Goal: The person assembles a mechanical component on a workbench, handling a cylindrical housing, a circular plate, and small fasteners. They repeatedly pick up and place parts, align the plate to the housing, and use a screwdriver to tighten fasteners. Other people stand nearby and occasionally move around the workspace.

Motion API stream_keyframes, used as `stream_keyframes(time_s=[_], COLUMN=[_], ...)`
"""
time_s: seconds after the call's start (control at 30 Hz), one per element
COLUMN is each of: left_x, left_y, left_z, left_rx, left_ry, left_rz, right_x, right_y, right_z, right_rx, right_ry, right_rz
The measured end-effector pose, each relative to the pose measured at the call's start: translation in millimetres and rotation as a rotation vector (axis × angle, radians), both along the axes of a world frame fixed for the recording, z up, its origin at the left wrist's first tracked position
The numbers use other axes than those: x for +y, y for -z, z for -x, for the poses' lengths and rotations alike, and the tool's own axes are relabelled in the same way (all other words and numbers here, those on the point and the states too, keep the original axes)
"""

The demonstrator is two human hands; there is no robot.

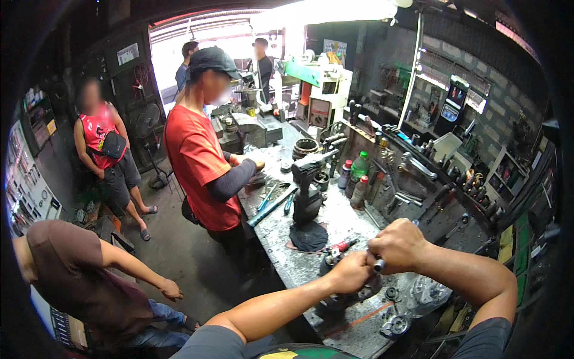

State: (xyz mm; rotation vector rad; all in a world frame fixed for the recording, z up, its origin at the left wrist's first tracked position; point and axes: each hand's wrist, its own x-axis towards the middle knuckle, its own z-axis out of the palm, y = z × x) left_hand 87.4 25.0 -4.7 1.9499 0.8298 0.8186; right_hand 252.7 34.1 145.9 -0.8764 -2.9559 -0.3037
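Observation:
My left hand (350,273) is closed in a fist over a dark metal assembly (332,258) on the workbench; what its fingers grip is hidden. Pressed against it is my right hand (399,244), wrapped round a metal bar (379,265) whose round end sticks out below the fist. A red-and-black tool (342,246) lies just beyond my left hand. Close by on the bench are a black cloth (308,237) and a standing black cordless power tool (308,191). Loose metal parts (394,325) and a clear plastic bag (428,294) lie near my right forearm.
The metal workbench (281,256) carries a blue bar (272,205), a green-capped bottle (359,166) and red-capped bottles. Wrenches and sockets (418,167) line the rack at right. A person in a red shirt (200,161) works across the bench's left side; another in brown (78,269) stands behind.

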Motion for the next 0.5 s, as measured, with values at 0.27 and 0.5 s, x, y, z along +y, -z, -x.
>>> stream_keyframes(time_s=[0.27,0.5], left_x=[-14,-6], left_y=[-19,-8], left_z=[5,0], left_rx=[-0.206,-0.276], left_ry=[-0.037,0.013], left_rz=[0.166,0.099], right_x=[-22,-18], right_y=[6,-39], right_z=[21,25], right_rx=[0.088,-0.6], right_ry=[0.328,0.227], right_rz=[-0.056,0.182])
